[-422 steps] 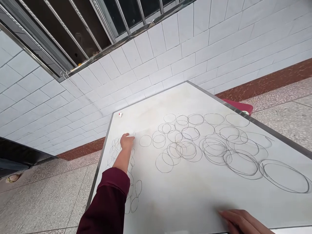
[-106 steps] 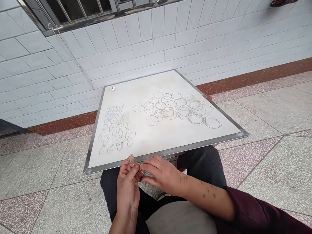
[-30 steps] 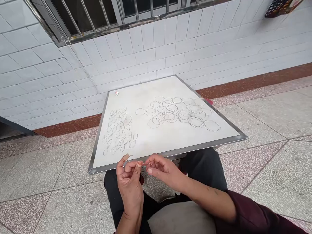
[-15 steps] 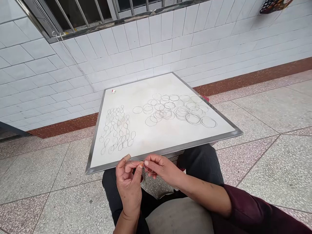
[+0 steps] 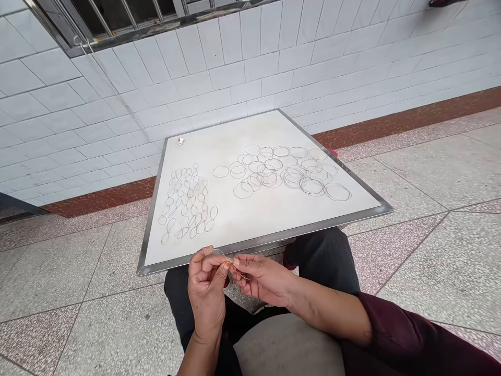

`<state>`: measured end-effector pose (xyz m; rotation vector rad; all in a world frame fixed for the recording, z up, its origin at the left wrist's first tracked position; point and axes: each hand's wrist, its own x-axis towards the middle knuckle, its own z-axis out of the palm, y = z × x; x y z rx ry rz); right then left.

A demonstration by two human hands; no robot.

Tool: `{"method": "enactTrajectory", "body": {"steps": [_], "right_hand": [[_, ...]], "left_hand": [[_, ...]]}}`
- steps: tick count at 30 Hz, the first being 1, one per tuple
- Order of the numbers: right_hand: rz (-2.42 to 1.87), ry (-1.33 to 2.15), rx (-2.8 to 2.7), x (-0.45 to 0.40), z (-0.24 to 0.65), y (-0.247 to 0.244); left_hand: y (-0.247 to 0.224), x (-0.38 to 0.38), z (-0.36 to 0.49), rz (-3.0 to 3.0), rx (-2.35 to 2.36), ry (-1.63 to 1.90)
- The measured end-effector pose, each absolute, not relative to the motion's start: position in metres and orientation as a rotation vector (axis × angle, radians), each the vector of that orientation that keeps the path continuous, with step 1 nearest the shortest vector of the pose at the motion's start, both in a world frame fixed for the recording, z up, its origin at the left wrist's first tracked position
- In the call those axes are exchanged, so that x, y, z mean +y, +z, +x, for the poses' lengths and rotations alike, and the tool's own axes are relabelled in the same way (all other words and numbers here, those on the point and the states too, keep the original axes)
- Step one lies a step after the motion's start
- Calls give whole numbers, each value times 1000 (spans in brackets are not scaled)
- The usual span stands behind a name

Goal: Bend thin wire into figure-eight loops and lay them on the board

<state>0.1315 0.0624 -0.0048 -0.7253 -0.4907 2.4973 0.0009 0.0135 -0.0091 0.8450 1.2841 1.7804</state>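
Between my two hands is a thin wire loop (image 5: pixel 222 254), pinched near its middle. My left hand (image 5: pixel 207 284) is closed with thumb and forefinger on the wire, just past the near edge of the table. Close against it, my right hand (image 5: pixel 260 274) also pinches the wire, its fingertips meeting those of the left. Part of the loop sticks out on either side of the fingertips. On the white table (image 5: pixel 230 224) lie several twisted figure-eight wire pieces (image 5: pixel 190 201) at left and several round wire rings (image 5: pixel 270 172), many overlapping, at right.
A small white and red object (image 5: pixel 180 141) sits at the table's far left corner. The table has a grey metal edge (image 5: pixel 266 244). Behind it stands a white tiled wall (image 5: pixel 235 73) with a barred window (image 5: pixel 125 15). My knees (image 5: pixel 329 261) are under the near edge.
The fingers of my right hand have shifted around the wire, and the wire loop has turned to look narrower. My left hand keeps its pinch. The view has tilted slightly downward.
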Motion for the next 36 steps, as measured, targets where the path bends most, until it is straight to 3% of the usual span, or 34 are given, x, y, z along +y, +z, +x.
{"method": "enactTrajectory", "body": {"steps": [7,15,30,36], "right_hand": [[-720,2608,-322,61,128,-11],[-786,2092,-1184,58,127,-17],[-907,1682,-1510,50,124,-38],[-720,1945,-1406,48,132,-20]], "left_hand": [[-19,15,-5,867,1218,1751],[-21,11,-6,806,1354,1710],[-21,1,0,880,1383,1658],[-19,-4,-4,862,1322,1688]]}}
